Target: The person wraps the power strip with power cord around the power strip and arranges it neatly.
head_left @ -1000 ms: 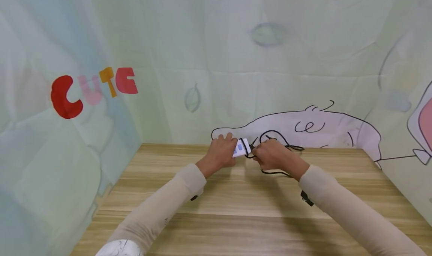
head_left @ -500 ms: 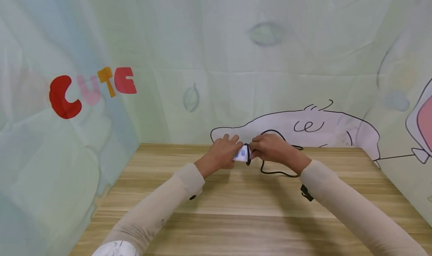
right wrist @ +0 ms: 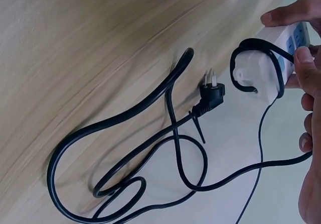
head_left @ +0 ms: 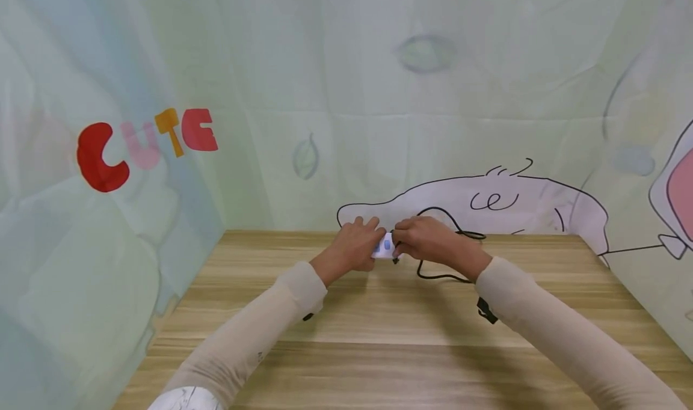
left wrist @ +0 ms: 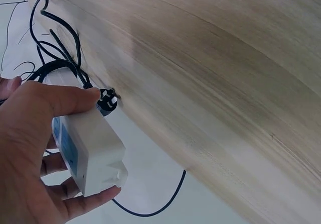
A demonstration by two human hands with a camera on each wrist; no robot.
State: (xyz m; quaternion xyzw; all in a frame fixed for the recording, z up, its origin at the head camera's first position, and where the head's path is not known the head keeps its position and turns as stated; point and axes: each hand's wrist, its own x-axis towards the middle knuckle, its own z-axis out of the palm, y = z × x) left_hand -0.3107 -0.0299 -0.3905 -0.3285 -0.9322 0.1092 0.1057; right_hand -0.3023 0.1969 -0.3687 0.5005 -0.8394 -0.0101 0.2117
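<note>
My left hand [head_left: 354, 244] grips a white power strip [head_left: 383, 247] with blue sockets, thumb along one side and fingers on the other. At the strip's far end, my right hand [head_left: 430, 238] pinches its black power cord [right wrist: 123, 117], with the thumb right at the socket face. In the right wrist view the cord loops around that end of the strip. The rest of it hangs in loose curves, with the three-pin plug [right wrist: 211, 94] dangling below the strip's end. In the head view, my right fingers cover most of the wrapped part.
A wood-grain table [head_left: 346, 338] lies beneath both hands, which are near its back edge. Behind it hangs a pale printed cloth [head_left: 303, 97] with cartoon drawings, also covering the sides. Loose cord trails to the right of my right hand.
My right hand has moved left, up against the strip's end, drawing the cord around it. The strip has turned from slanted to nearly level. My left hand keeps its grip.
</note>
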